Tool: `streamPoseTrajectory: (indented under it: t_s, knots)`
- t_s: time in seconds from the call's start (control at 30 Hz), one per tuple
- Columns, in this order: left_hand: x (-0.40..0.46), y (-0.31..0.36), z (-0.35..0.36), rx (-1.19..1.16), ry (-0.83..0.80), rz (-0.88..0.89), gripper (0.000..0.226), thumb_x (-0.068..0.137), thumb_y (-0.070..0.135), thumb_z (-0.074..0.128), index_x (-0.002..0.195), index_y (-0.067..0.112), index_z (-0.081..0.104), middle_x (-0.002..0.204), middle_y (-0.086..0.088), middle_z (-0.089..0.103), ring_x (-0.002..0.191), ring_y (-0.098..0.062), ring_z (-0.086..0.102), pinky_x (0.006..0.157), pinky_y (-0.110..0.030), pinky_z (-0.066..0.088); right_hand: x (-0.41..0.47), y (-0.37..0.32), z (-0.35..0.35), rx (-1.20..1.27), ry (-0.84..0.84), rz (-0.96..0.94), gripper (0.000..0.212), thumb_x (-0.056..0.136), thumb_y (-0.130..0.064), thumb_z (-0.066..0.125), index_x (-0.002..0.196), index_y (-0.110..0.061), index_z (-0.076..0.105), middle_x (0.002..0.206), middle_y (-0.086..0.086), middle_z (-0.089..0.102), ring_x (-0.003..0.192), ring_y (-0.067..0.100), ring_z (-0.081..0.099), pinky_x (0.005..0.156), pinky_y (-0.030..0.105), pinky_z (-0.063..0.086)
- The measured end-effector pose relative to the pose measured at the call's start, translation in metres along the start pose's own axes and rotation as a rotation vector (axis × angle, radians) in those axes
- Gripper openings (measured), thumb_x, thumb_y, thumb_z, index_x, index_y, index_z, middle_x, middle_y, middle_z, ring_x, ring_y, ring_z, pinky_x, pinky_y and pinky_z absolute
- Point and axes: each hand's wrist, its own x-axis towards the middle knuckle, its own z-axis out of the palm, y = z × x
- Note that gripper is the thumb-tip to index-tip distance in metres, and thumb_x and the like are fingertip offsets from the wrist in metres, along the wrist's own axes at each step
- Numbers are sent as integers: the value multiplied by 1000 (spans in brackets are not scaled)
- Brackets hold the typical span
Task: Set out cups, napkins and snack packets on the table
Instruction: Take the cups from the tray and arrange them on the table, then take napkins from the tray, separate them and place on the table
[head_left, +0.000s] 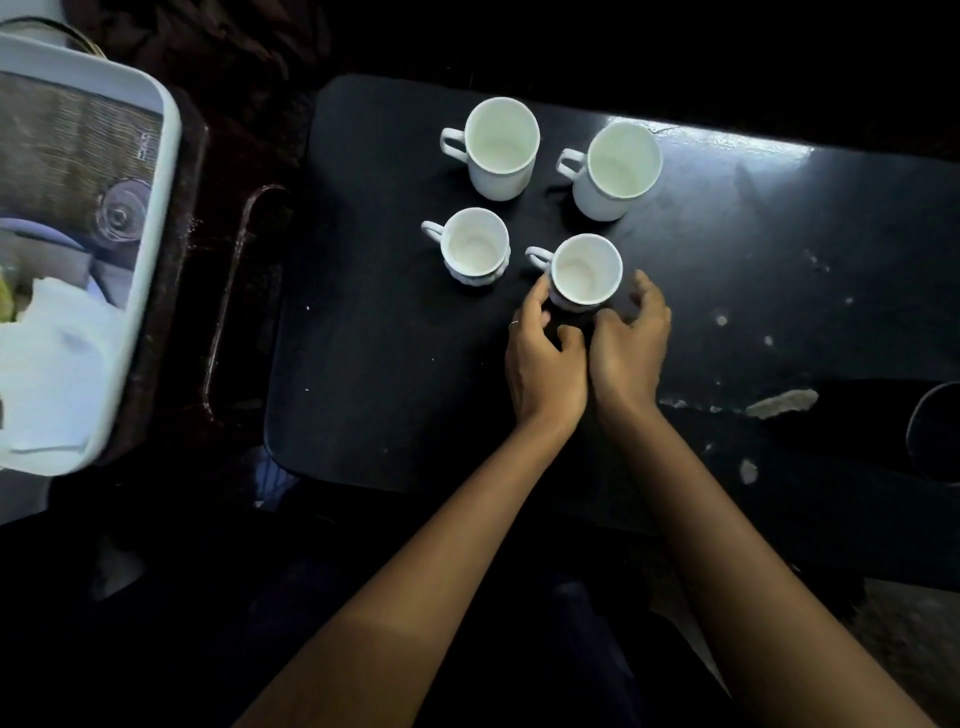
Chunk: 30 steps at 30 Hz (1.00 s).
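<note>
White ceramic cups are standing in a loose square on the dark table (395, 364), all upright, empty, with handles pointing left. Taking the near-right small cup (586, 270) as the landmark: the other small fluted cup (474, 245) is sitting just to its left, a little apart; a taller mug (501, 147) is standing beyond and to its left; a second tall mug (617, 169) is standing beyond it, slightly right.

Both hands are flanking the landmark cup at its near side. The left hand (543, 358) is curling its fingers against the cup's left wall, just under the handle, with the thumb tucked toward the base; a thin ring (513, 323) is showing on one finger. The right hand (631, 343) is lying with fingers loosely spread and curved beside the cup's right wall; whether they are touching the cup I cannot tell. Neither hand is closing fully around it, and the cup is resting on the table.

Far to the left of the landmark cup, off the table's end, a pale plastic tray (156, 249) is holding white napkins (52, 364) and a clear glass item (122, 215). Right of the landmark cup, the tabletop is showing pale chipped patches (782, 402).
</note>
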Motion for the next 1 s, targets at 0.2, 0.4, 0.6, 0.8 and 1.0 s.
streamPoseTrajectory:
  t_s: [0.2, 0.4, 0.6, 0.8, 1.0]
  knots:
    - [-24, -5, -24, -84, 104, 61, 49, 83, -9, 46, 126, 13, 55, 127, -3, 58, 111, -14, 59, 100, -29, 45, -40, -1, 1, 15, 62, -150, 37, 82, 6, 43, 110, -13, 57, 111, 0, 51, 90, -3, 50, 79, 2, 36]
    - [-36, -17, -78, -136, 314, 113, 47, 81, -14, 46, 118, 10, 58, 120, -2, 62, 105, -14, 62, 93, -25, 48, -83, -3, 36, -45, -187, -238, 29, 88, 1, 47, 104, -21, 57, 110, 0, 59, 95, -7, 53, 80, -1, 36]
    - [-29, -23, -151, -187, 554, 177, 48, 80, -15, 46, 118, 13, 57, 122, -2, 60, 107, -10, 60, 92, -20, 44, -130, -23, 94, -89, -395, -382, 23, 89, 0, 51, 101, -18, 60, 104, -1, 62, 95, -1, 57, 82, 3, 38]
    - [-13, -23, -229, -55, 833, 266, 44, 78, -5, 48, 120, 0, 56, 122, -9, 56, 115, -25, 54, 102, -40, 41, -176, -51, 153, -154, -566, -576, 20, 90, -5, 51, 105, -13, 62, 102, -5, 59, 99, 12, 58, 88, 26, 47]
    - [8, -39, -302, 189, 928, 72, 43, 86, 5, 53, 129, 3, 50, 133, -15, 53, 122, -34, 48, 107, -50, 31, -204, -75, 210, -273, -694, -782, 21, 90, -8, 52, 109, -9, 62, 106, 3, 60, 100, 21, 57, 87, 38, 47]
